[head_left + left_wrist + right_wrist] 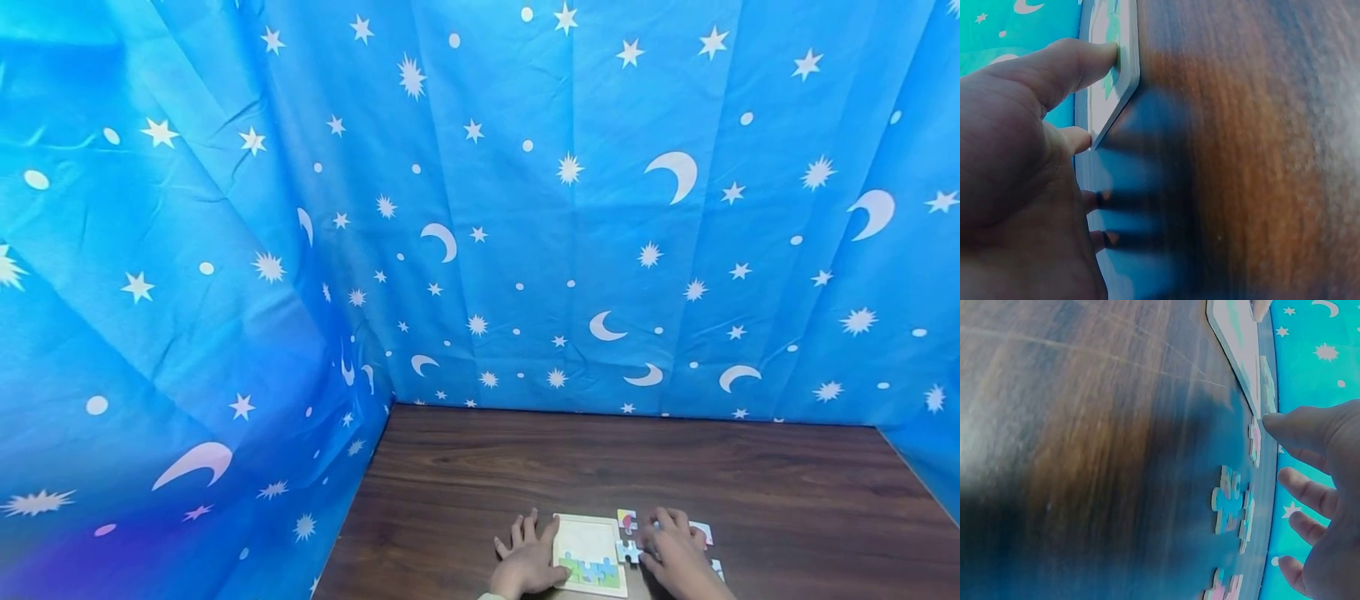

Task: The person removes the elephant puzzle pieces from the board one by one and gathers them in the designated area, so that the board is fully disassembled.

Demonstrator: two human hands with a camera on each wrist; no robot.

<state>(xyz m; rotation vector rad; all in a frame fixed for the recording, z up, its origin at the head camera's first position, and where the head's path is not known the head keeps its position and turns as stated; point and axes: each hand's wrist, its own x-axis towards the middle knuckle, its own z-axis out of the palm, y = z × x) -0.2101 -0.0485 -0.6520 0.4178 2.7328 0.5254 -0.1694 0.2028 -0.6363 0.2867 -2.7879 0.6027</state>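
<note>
A light wooden puzzle tray (588, 519) lies on the table, with green and blue jigsaw pieces (588, 572) along its near side. My left hand (527, 562) is spread at the tray's left edge, its thumb resting on the near left corner. Right of the tray, my right hand (675, 550) is above loose pieces, fingers apart and slightly bent; I see nothing held between them. One loose puzzle piece (628, 552) lies beside the tray near its thumb, and another piece (627, 521) lies farther back. The hand partly hides others.
More loose pieces lie right of the right hand, including a white-and-red piece (701, 532) and one piece (717, 569) nearer the front. The dark wooden table (600, 458) meets a blue curtain (540, 275) with stars and moons at the back and left.
</note>
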